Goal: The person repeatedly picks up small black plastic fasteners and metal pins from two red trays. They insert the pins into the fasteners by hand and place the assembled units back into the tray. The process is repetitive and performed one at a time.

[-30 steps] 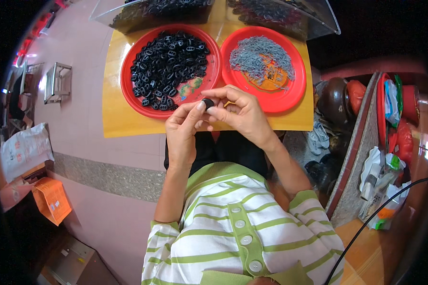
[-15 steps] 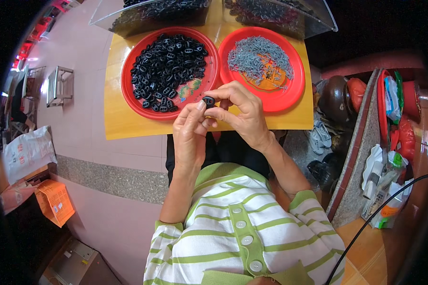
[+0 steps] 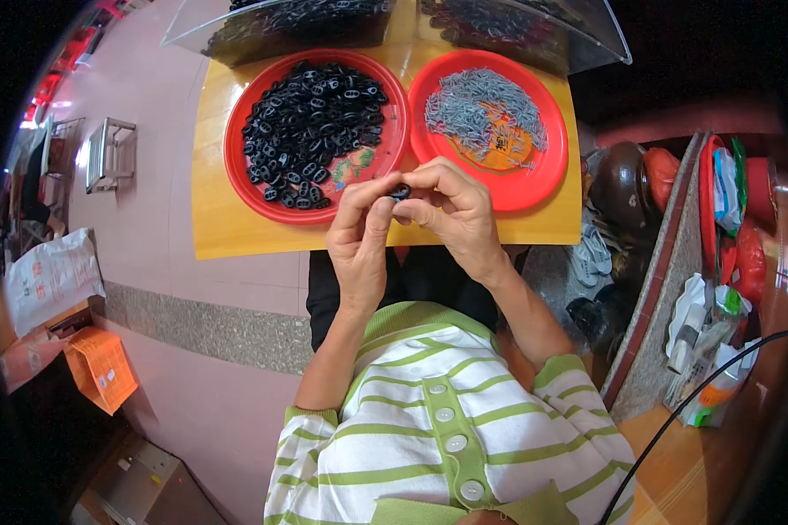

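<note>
The yellow table (image 3: 223,219) takes up the most room, though two trays cover much of its top and its far side disappears beneath the clear bins. Of those, the left bin (image 3: 188,37) and the right bin (image 3: 591,44) are both cut off by the upper edge, so I can't see how tall they stand; dark pieces show through their walls, too blurred to tell apart.

Nearer the person lie two round red trays, side by side. The left tray (image 3: 383,162) has a coloured pattern on its floor, mostly buried; the right tray (image 3: 545,179) has an orange printed middle, partly covered, and its near edge passes behind the person's fingers.

The left hand (image 3: 357,249) and the right hand (image 3: 460,219) meet in front of the trays, thumbs and fingers pinched together on one small black piece (image 3: 400,191). The fingers hide most of it; what shows is dark, rounded and slightly shiny. Whether anything else is tucked between the fingertips, I can't tell.

The heaped black pieces (image 3: 311,122) in the left tray are oval, with paired openings. Smallest are the slim grey pins (image 3: 477,105) in the right tray, tangled too thickly to make out singly, except for a few near the edge.
</note>
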`<action>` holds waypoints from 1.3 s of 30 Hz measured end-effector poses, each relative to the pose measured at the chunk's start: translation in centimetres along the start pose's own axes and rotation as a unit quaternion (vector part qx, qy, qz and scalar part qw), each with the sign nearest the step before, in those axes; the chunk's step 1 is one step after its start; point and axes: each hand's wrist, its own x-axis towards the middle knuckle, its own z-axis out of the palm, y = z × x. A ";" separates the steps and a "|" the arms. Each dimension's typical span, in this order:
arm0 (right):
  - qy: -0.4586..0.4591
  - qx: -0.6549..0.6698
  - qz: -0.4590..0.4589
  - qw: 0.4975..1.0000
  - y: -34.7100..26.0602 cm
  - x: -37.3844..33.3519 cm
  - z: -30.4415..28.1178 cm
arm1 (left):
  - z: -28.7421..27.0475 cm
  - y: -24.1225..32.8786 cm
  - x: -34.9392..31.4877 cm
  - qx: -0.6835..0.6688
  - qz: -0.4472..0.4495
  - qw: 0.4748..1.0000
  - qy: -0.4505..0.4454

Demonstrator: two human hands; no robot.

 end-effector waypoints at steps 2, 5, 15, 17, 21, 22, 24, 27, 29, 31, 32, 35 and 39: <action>-0.003 0.012 0.001 1.000 0.3 -0.3 0.0 | -0.1 -0.1 0.1 0.033 0.034 0.999 -0.024; 0.003 0.086 0.066 0.994 -0.3 -0.7 0.4 | -0.1 0.1 0.0 -0.002 0.001 0.999 -0.034; 0.002 0.149 0.083 0.985 0.3 -1.5 0.7 | -0.1 -0.5 -0.1 -0.028 0.028 0.998 -0.044; 0.010 0.159 0.079 0.984 0.0 -1.5 1.0 | -0.1 -0.6 -0.2 -0.027 0.041 0.998 -0.036; 0.008 0.151 0.080 0.985 -0.6 -1.3 1.4 | -0.4 -0.7 -0.4 -0.024 0.031 0.999 -0.028; 0.007 0.146 0.086 0.986 -0.6 -1.3 1.4 | -0.6 -0.8 -0.5 -0.024 0.029 0.999 -0.026; -0.006 0.136 0.112 0.984 -0.6 -1.0 1.2 | -0.9 -0.8 -0.3 -0.006 0.018 0.999 -0.026; -0.019 0.109 0.139 0.984 -0.1 0.3 -0.2 | -0.8 0.0 0.9 0.011 -0.014 1.000 -0.021; 0.004 0.077 0.122 0.990 -0.6 2.8 -1.4 | -0.2 0.5 2.3 -0.027 -0.047 0.999 0.001; 0.065 0.003 0.038 0.997 -1.5 6.1 -4.0 | -0.9 0.7 3.7 0.119 0.020 0.992 0.040; 0.108 -0.074 -0.016 0.991 -2.3 7.9 -6.0 | -1.6 1.0 4.5 0.252 0.063 0.966 0.017; 0.255 -0.292 -0.104 0.916 -3.8 12.8 -12.1 | -3.0 0.9 6.5 0.433 0.135 0.891 -0.017; 0.266 -0.504 -0.173 0.804 -4.9 15.9 -17.6 | -2.9 0.4 7.5 0.494 0.150 0.853 -0.082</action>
